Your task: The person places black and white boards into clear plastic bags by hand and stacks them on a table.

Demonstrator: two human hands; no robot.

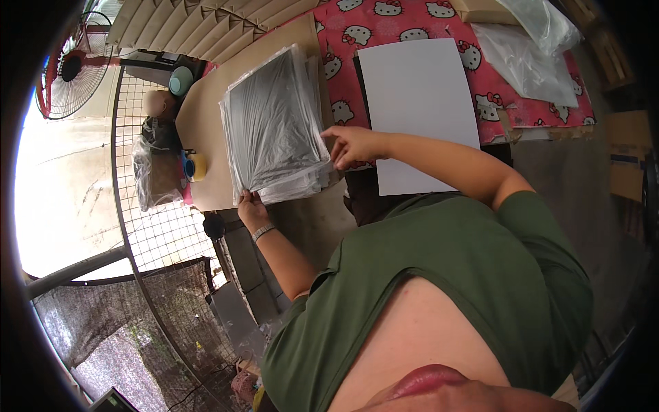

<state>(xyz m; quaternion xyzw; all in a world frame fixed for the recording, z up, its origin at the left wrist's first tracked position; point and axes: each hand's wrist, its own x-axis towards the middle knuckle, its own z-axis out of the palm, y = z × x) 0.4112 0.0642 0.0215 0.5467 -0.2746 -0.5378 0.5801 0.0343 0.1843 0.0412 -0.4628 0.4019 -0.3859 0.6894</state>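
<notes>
Green-sleeved forearms reached from the lower edge to a stack of plastic-wrapped dark sheets [274,127], which lay on a brown board [206,130] beside a white sheet [419,96]. Left hand [251,208] pinched the stack's near corner, fingers tucked beneath. Right hand [349,145] was loosely curled at the stack's right edge, fingertips touching the wrapping. Judged by appearance, the wrapped sheets were light, flexible and slippery, liable to slide apart; best gripped at opposite edges through the whole stack. A tape roll [195,165] sat left.

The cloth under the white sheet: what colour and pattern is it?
The cloth is pink-red with a repeated white cartoon cat-face print, seen best in the head view.
</notes>
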